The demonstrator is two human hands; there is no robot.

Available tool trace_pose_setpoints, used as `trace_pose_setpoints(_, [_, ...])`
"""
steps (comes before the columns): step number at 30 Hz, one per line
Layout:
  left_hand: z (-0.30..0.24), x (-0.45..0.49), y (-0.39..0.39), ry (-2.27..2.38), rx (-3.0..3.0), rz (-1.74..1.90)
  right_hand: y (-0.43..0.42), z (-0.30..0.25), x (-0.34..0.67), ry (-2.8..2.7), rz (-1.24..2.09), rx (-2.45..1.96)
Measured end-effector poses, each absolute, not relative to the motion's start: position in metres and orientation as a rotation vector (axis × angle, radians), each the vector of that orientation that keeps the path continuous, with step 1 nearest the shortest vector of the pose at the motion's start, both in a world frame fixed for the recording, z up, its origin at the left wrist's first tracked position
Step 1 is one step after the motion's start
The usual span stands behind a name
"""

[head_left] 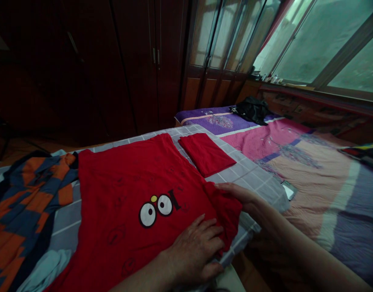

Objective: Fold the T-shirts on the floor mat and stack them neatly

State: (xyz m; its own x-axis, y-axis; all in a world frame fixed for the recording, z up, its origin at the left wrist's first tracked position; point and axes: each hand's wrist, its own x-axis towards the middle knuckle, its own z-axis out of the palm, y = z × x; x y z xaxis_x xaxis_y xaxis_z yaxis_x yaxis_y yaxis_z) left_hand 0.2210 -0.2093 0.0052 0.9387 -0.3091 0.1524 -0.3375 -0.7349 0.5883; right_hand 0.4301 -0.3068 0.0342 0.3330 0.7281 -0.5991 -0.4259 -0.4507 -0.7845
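Left hand (pixel 197 249): palm down on the red T-shirt (pixel 128 190), fingers (pixel 211 230) slightly spread and flat, pressing the cloth, pinching nothing.

Right hand (pixel 245 199): fingers (pixel 228 187) straight and close together, laid on the bunched sleeve fold just beyond the left fingertips. The thumb is hidden under the cloth, so I can't tell whether it pinches the fold.

The shirt lies spread flat on the grey checked sheet (pixel 250 174) of the bed. Most of it is left of and beyond both sets of fingers. The cartoon-eyes print (pixel 157 207) is just left of the left fingers. The crumpled sleeve sits between the two hands, touching both.

Around:
- Folded red cloth (pixel 206 154): beyond the right fingers, on the sheet just beside the shirt's far edge. Whether they touch is unclear.
- Orange-and-blue garment (pixel 25 198): far left of the left fingers, against the shirt's left edge.
- Pale blue cloth (pixel 43 267): low left, well apart from the hands.
- Small flat object (pixel 289 189): right of the right fingers, at the sheet's edge. Too dim to identify.
- Pink quilt (pixel 299 162): right of the right hand.
- Purple bedding (pixel 213 119) with a black bundle (pixel 253 109) on it: far beyond the fingers.
- Dark wardrobe (pixel 128 61) and window (pixel 323 44): at the back.
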Motion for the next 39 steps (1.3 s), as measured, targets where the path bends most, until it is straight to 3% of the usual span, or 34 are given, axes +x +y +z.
trace_pose_setpoints(11, [0.0, 0.22, -0.207, -0.475, 2.446, 0.053, -0.308, 0.042, 0.446, -0.352, 1.119, -1.623])
trace_pose_setpoints(20, [0.001, 0.22, -0.208, -0.461, 2.45, 0.068, -0.31, 0.025, 0.453, -0.492, 1.416, -1.516])
trace_pose_setpoints(27, [-0.002, 0.221, -0.209, -0.467, 2.453, 0.079, -0.31, 0.029, 0.465, -0.424, 1.264, -1.54])
trace_pose_setpoints(39, [0.0, 0.219, -0.207, -0.473, 2.427, 0.073, -0.293, 0.044, 0.45, -0.527, 1.466, -1.622])
